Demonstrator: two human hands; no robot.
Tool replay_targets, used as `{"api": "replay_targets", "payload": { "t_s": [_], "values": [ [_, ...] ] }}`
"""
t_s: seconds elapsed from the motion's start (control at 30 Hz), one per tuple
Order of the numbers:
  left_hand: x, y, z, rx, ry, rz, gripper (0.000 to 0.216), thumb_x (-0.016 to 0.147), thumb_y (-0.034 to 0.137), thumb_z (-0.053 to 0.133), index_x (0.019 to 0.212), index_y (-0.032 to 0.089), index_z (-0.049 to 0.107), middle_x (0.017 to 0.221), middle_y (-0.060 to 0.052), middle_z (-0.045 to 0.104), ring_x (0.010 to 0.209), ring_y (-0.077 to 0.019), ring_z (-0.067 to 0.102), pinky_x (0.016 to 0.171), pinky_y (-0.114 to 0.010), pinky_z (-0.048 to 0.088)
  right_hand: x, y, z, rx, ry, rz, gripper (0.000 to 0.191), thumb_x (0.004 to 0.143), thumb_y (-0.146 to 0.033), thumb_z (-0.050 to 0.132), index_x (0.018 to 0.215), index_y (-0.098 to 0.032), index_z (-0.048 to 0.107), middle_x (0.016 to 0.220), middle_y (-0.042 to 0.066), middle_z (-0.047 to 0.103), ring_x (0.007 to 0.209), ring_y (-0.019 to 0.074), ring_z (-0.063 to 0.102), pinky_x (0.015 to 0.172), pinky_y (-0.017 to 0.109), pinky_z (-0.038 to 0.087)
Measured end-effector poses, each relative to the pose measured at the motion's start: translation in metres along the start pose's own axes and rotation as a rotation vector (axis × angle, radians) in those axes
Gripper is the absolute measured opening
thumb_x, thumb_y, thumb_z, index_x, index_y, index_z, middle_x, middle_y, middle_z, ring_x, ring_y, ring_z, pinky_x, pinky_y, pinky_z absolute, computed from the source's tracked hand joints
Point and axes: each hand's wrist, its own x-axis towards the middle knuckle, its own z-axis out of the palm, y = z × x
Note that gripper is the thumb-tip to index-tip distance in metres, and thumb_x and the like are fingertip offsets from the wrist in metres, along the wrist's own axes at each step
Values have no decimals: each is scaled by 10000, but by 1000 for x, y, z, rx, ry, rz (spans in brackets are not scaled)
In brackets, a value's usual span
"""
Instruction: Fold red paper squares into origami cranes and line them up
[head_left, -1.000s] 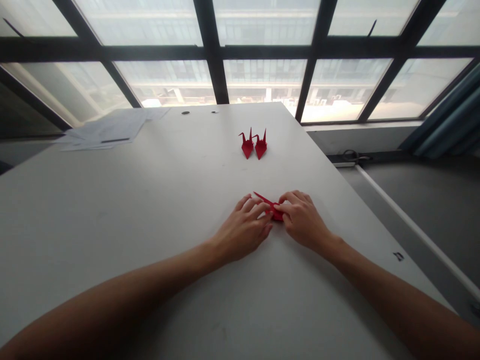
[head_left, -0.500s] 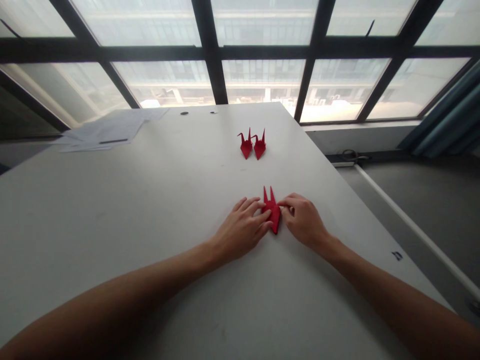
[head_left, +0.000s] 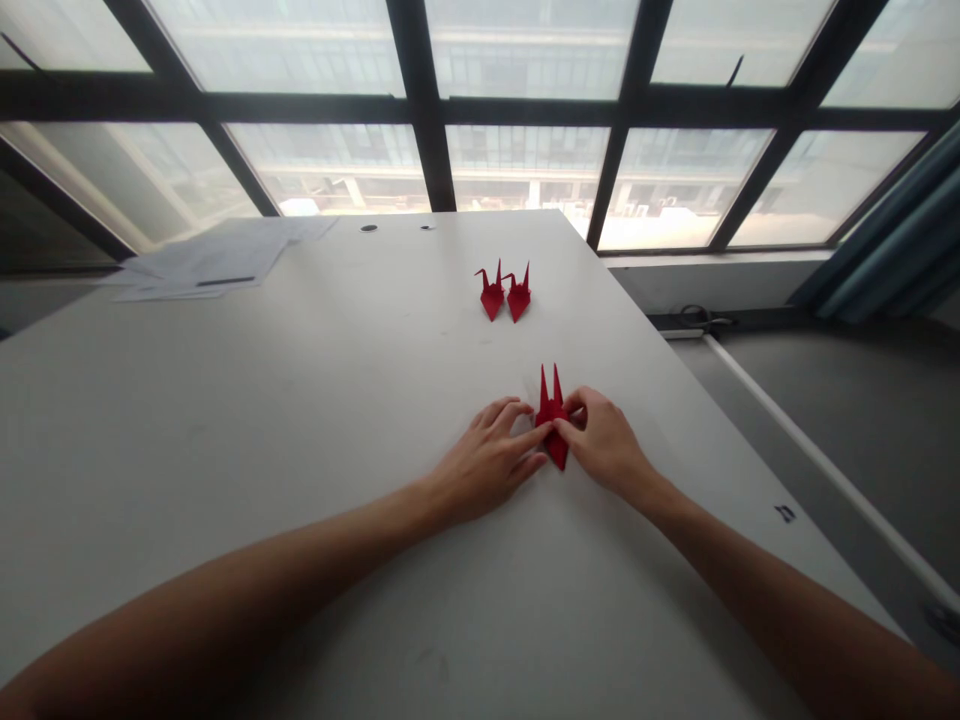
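Note:
A partly folded red paper piece [head_left: 553, 415] lies on the white table [head_left: 300, 400], with two narrow points aimed away from me. My left hand [head_left: 487, 462] pinches its left side with fingertips. My right hand [head_left: 604, 440] pinches its right side. Farther back on the table stand two finished red paper cranes [head_left: 504, 293], side by side, a short way beyond the hands.
A loose stack of white paper sheets [head_left: 202, 262] with a dark pen lies at the table's far left corner. Large dark-framed windows [head_left: 525, 110] run behind the table. The table's right edge [head_left: 675, 370] drops to a grey floor with a white pipe [head_left: 810, 450].
The red piece was turned from lying sideways under the fingers to pointing away from me, and both hands now pinch it at its middle.

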Motion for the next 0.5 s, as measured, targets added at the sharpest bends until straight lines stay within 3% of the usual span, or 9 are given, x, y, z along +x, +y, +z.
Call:
{"api": "replay_targets", "payload": {
  "t_s": [0.27, 0.37, 0.43, 0.5],
  "values": [
    [3, -4, 4, -188, 29, -23, 354, 971, 307, 537, 1320, 263, 571, 1372, -94, 540, 1347, -284, 417, 1140, -504, 350, 7, 2, -2, 542, 35, 64, 301, 712, -186, 680, 985, -195, 553, 754, -2, 647, 675, 165, 630, 630, 293, 516],
    [8, -6, 2, -474, 163, -188, 346, 925, 302, 611, 1260, 231, 565, 1296, -92, 600, 1226, -250, 541, 1068, -458, 436, 8, -4, -4, 740, 59, 93, 425, 703, -224, 724, 1081, -205, 532, 770, -12, 641, 700, 173, 637, 653, 312, 540],
    [12, -8, -1, -721, 248, -327, 396, 898, 337, 648, 1258, 205, 547, 1199, -94, 647, 1076, -225, 626, 940, -402, 519, 6, -9, -5, 855, 23, 97, 456, 697, -242, 753, 1097, -213, 537, 784, -15, 641, 726, 175, 641, 684, 327, 553],
    [15, -8, -5, -915, 229, -398, 379, 878, 387, 669, 1184, 175, 600, 1071, -85, 691, 929, -205, 660, 808, -336, 542, 3, -14, -4, 940, -25, 85, 460, 697, -252, 773, 1097, -217, 549, 781, -21, 635, 735, 167, 632, 704, 329, 554]
  ]
}}
